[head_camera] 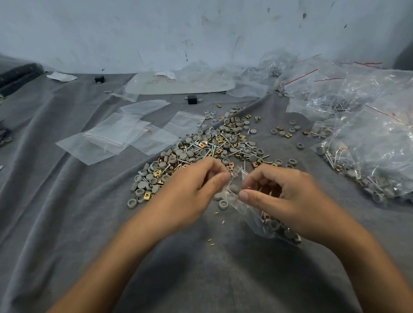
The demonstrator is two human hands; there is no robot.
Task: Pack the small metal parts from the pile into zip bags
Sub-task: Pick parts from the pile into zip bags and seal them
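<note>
A pile of small parts (214, 144), grey round caps, silver screws and gold clips, lies spread on the grey cloth just beyond my hands. Between my hands hangs a small clear zip bag (235, 190) with a red line at its mouth. My left hand (192, 190) pinches the bag's top edge on the left. My right hand (280, 198) pinches the same edge on the right with thumb and fingers. The bag's lower part (275, 226), with several caps and clips inside, lies partly under my right hand.
Several empty zip bags (119, 136) lie flat to the back left. A heap of filled bags (370, 135) covers the right side. A flat pale board (181, 83) rests near the wall, with two small black blocks (191, 99) close by. The grey cloth (61, 210) is wrinkled.
</note>
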